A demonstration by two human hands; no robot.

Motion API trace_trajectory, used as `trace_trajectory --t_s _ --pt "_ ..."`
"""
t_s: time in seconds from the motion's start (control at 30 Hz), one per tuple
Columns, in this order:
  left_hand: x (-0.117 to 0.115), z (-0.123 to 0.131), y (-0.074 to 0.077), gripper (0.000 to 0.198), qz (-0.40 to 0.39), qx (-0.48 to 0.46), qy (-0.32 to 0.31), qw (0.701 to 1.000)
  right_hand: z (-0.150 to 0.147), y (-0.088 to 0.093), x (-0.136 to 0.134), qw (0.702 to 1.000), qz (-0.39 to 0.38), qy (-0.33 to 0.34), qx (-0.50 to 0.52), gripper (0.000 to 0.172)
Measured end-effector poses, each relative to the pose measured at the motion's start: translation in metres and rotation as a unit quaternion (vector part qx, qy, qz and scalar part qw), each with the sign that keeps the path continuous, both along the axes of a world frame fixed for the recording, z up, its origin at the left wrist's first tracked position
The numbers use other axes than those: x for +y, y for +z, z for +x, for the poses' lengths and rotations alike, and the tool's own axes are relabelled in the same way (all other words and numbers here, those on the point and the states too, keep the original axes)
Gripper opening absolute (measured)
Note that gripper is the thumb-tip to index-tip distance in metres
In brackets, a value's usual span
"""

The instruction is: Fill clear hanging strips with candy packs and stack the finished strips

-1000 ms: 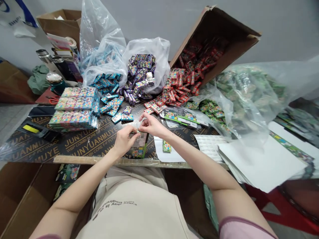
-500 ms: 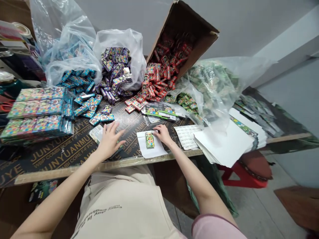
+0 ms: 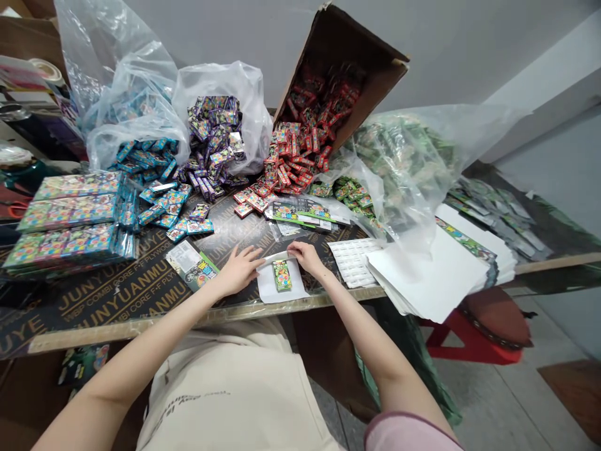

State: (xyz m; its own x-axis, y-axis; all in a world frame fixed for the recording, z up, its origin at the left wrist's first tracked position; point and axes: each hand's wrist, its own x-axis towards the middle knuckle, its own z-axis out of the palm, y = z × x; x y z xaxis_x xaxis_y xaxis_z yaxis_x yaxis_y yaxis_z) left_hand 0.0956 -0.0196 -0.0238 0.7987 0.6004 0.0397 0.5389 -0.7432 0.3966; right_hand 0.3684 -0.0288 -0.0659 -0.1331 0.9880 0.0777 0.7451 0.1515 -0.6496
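Observation:
A white paper sheet (image 3: 267, 289) lies near the table's front edge, its far edge lifted and curled. On it rests a small green patterned box (image 3: 282, 275). My right hand (image 3: 305, 257) pinches the sheet's far right corner. At the far left corner is my left hand (image 3: 241, 268), fingers spread and fingertips touching the paper's edge. Left of that hand, a green and grey printed card (image 3: 191, 264) lies flat on the table, partly behind my forearm.
Blue (image 3: 176, 203), purple (image 3: 216, 134) and red boxes (image 3: 295, 153) spill across the back. Wrapped packs (image 3: 70, 213) stand left. To the right are a label sheet (image 3: 352, 260), white sheets (image 3: 429, 272) and a bag of green packs (image 3: 404, 163).
My left hand has moved right, from over the printed card to the white sheet. The sheet's far edge is now raised, and the card is more exposed.

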Motion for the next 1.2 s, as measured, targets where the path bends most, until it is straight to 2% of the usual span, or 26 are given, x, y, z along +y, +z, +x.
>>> trace_trajectory --t_s 0.17,0.3,0.4,0.43,0.5,0.57,0.63,0.7,0.77,0.87,0.93,1.03,1.1,1.2 --pt "0.013 0.029 -0.023 0.043 -0.009 0.033 -0.058 0.998 -0.004 -0.005 -0.004 0.999 0.037 0.019 -0.030 0.017" --pt "0.020 0.034 -0.038 0.042 -0.020 0.045 -0.064 0.997 -0.006 -0.008 -0.011 0.998 0.048 0.028 -0.035 0.020" --pt "0.021 0.037 -0.042 0.042 -0.024 0.040 -0.062 0.997 -0.008 -0.007 -0.014 0.998 0.056 0.022 -0.011 0.018" --pt "0.022 0.036 -0.041 0.043 -0.033 0.041 -0.064 0.997 -0.009 -0.005 -0.014 0.998 0.064 -0.006 0.023 0.017" --pt "0.028 0.029 -0.035 0.045 -0.061 0.039 -0.058 0.996 -0.006 0.001 -0.012 0.981 0.092 -0.110 0.128 0.018" --pt "0.038 0.009 -0.026 0.056 -0.084 0.029 -0.039 0.995 0.000 0.008 -0.008 0.933 0.126 -0.232 0.244 0.022" --pt "0.047 -0.021 -0.015 0.070 -0.092 0.046 -0.025 0.994 0.006 0.016 -0.004 0.885 0.147 -0.295 0.328 0.027" --pt "0.049 -0.051 -0.003 0.071 -0.092 0.111 -0.031 0.989 0.005 0.023 0.001 0.862 0.140 -0.300 0.384 0.029" --pt "0.045 -0.073 0.008 0.063 -0.088 0.175 -0.051 0.979 -0.006 0.029 0.004 0.852 0.113 -0.287 0.423 0.031" --pt "0.037 -0.086 0.025 0.054 -0.109 0.194 -0.085 0.971 -0.038 0.040 0.010 0.855 0.063 -0.254 0.449 0.032" --pt "0.036 -0.089 0.040 0.047 -0.130 0.150 -0.063 0.978 -0.064 0.051 0.014 0.868 0.047 -0.218 0.444 0.030" --pt "0.034 -0.100 0.063 0.050 -0.103 -0.046 0.061 0.992 -0.100 0.074 0.016 0.896 0.063 -0.156 0.411 0.026" --pt "0.030 -0.109 0.069 0.054 -0.081 -0.201 0.135 0.967 -0.123 0.090 0.016 0.911 0.080 -0.110 0.388 0.026" --pt "0.018 -0.115 0.059 0.037 -0.098 -0.342 0.191 0.915 -0.158 0.101 0.014 0.924 0.095 -0.036 0.369 0.034"
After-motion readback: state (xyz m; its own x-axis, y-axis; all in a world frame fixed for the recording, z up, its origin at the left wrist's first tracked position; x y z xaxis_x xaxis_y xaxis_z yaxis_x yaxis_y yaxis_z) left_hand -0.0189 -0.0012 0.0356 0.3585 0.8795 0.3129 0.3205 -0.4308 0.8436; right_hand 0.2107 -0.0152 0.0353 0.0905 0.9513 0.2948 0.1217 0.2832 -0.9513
